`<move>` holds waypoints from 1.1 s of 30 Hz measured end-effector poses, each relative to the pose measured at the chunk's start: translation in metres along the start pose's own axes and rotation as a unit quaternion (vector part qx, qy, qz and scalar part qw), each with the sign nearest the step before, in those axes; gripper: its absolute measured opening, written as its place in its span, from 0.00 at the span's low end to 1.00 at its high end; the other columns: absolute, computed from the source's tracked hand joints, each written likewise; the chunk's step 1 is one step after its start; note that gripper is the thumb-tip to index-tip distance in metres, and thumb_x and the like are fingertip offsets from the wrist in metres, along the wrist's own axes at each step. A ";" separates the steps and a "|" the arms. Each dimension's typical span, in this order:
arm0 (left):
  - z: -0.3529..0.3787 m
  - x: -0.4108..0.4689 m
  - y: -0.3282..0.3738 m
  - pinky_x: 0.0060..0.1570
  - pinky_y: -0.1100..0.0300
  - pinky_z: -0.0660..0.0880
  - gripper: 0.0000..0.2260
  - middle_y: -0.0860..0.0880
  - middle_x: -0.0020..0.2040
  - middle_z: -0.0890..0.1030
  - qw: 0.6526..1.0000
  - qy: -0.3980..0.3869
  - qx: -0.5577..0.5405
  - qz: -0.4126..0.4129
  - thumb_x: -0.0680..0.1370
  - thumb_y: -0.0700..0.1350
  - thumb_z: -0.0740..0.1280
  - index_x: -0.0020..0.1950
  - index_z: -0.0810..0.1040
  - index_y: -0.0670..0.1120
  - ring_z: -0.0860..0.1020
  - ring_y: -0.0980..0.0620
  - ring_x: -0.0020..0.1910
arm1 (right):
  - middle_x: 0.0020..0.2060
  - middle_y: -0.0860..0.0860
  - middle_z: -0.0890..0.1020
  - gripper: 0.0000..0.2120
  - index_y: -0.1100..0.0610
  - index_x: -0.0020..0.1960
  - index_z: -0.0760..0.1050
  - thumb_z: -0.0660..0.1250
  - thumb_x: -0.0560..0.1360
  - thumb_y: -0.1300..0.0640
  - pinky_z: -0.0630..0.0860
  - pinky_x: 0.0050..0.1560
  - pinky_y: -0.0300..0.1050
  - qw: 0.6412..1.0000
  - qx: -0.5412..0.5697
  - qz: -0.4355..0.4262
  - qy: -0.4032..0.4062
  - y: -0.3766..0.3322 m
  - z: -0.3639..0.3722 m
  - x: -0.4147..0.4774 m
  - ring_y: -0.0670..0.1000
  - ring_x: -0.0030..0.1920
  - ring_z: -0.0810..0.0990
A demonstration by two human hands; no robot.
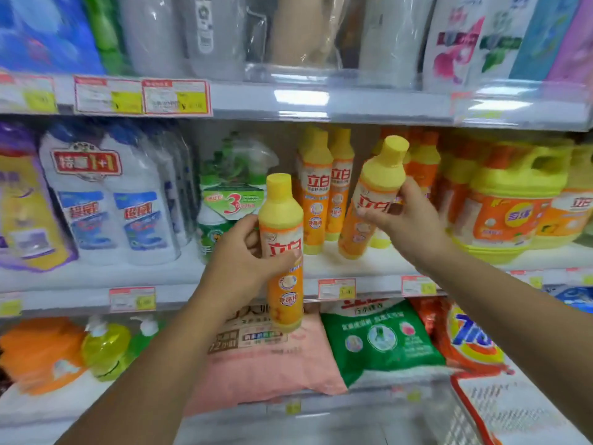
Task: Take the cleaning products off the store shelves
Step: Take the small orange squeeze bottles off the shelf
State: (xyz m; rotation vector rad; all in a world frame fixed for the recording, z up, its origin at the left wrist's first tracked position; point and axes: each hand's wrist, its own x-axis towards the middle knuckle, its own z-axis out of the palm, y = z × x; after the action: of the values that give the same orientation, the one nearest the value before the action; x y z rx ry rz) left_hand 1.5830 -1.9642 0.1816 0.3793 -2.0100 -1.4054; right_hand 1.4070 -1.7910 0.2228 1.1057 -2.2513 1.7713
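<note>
Logging head view, the only one. Left hand (pixel 240 258) wraps the upright 立白 bottle (pixel 282 226), fingers curled round the label and thumb in front. This bottle is clear of the middle shelf (pixel 224 292), hanging before its edge.

Right hand (pixel 407 220) pinches the tilted 立白 bottle (pixel 375 187) near its shoulder, fingers and thumb closed on it. The bottle lies at 9 o'clock from my palm, its long axis leaning with the cap toward 1 o'clock. Its base is low over the shelf board; whether it touches, I cannot tell.

Judgement: this bottle must be drawn toward 6 o'clock.

Readable: "立白" on both bottles; "超威" and "1+1" on the white jugs (pixel 109 194) at 9 o'clock.
</note>
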 end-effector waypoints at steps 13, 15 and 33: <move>0.001 0.032 -0.015 0.52 0.51 0.81 0.19 0.57 0.50 0.85 0.999 0.026 -0.021 -0.027 0.68 0.46 0.78 0.56 0.78 0.53 0.84 0.58 0.49 | 0.66 0.50 0.77 0.31 0.54 0.73 0.63 0.72 0.75 0.55 0.76 0.60 0.51 0.996 -0.037 0.077 0.002 0.030 0.046 0.064 0.51 0.62 0.77; 0.002 0.033 -0.014 0.53 0.50 0.81 0.19 0.57 0.51 0.85 0.999 0.024 -0.018 -0.027 0.68 0.47 0.79 0.56 0.77 0.54 0.84 0.57 0.50 | 0.65 0.48 0.77 0.34 0.50 0.75 0.61 0.73 0.74 0.59 0.76 0.60 0.49 0.998 -0.029 0.054 -0.015 0.042 0.049 0.056 0.49 0.62 0.77; -0.003 0.032 -0.014 0.51 0.53 0.81 0.20 0.58 0.50 0.85 1.000 0.000 -0.009 -0.025 0.68 0.47 0.78 0.57 0.77 0.53 0.84 0.58 0.49 | 0.66 0.48 0.77 0.30 0.49 0.77 0.61 0.69 0.79 0.57 0.75 0.65 0.54 0.995 -0.014 0.095 -0.026 0.091 0.065 0.049 0.49 0.64 0.76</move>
State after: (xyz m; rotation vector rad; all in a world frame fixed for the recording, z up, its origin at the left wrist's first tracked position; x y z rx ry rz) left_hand 1.5589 -1.9902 0.1801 0.4234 -1.9984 -1.4536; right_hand 1.3430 -1.8644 0.1494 0.9722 -2.4792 1.7883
